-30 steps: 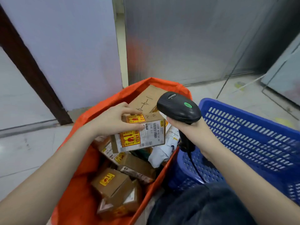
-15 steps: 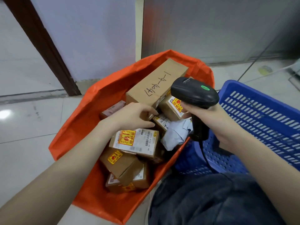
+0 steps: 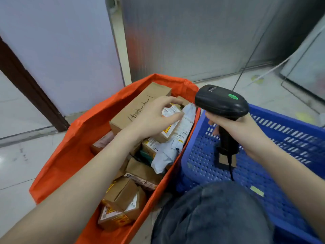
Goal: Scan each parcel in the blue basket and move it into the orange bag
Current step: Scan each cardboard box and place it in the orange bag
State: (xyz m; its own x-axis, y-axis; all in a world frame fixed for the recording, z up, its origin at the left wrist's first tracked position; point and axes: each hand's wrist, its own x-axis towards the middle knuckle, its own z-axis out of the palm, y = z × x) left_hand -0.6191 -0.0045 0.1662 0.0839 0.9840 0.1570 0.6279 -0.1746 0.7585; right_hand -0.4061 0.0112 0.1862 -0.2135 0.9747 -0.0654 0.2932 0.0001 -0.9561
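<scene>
Step in hand looks like the tail end of a drop-off: left hand is over the far end of the orange bag, fingers curled w/ thumb and fingertips on a small labelled parcel that lies on the pile, next to a grey poly mailer and against the long brown box w/ handwriting on top. Can't tell for sure if it's gripping or only nudging the parcel; reads as a light pinch. Right hand is wrapped round the handle of the black scanner, held upright above the blue basket, cable hanging down into it. Basket floor, as far as visible, shows just one flat brown piece behind the scanner handle and a bit of yellowish tape; probably near the end of the job, though the near side is hidden by the person's dark-clothed knee. Next move, I'd say: let go of the parcel, bring left hand across to the basket, check what's left, lift it label-up for the scanner. Vs 0.5 s ago: left hand was nearer the middle of the bag by a white-labelled box, now it's further out toward the bag's far right corner on a different parcel; scanner and right hand barely shifted rel. to the basket.
</scene>
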